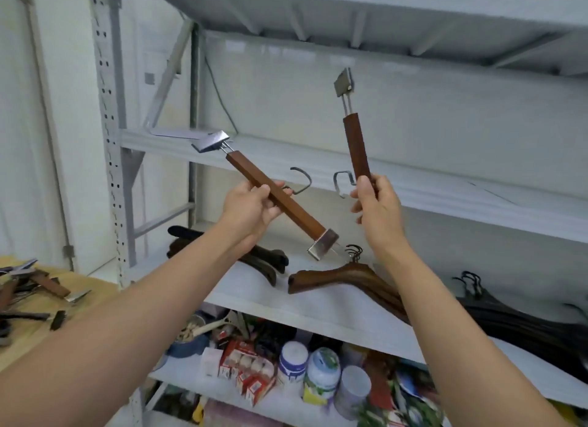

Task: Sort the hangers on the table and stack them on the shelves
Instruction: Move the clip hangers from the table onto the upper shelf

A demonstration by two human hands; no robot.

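Observation:
My left hand (251, 208) grips the middle of a brown wooden clip hanger (294, 208) that slants from upper left to lower right, with metal clips at both ends. In my right hand (377, 204) is a second clip hanger (356, 146), held near its lower part and pointing almost straight up, one metal clip at its top. Both are raised in front of the grey metal shelves (445, 191). On the shelf below lie brown wooden coat hangers (346, 277), darker ones (264, 258) to their left and black hangers (509, 312) at the right.
A wooden table (38, 328) at the lower left carries several more clip hangers (47, 285). The bottom shelf (222, 388) is crowded with jars, boxes and packets. A perforated grey upright (108, 134) stands at the rack's left edge.

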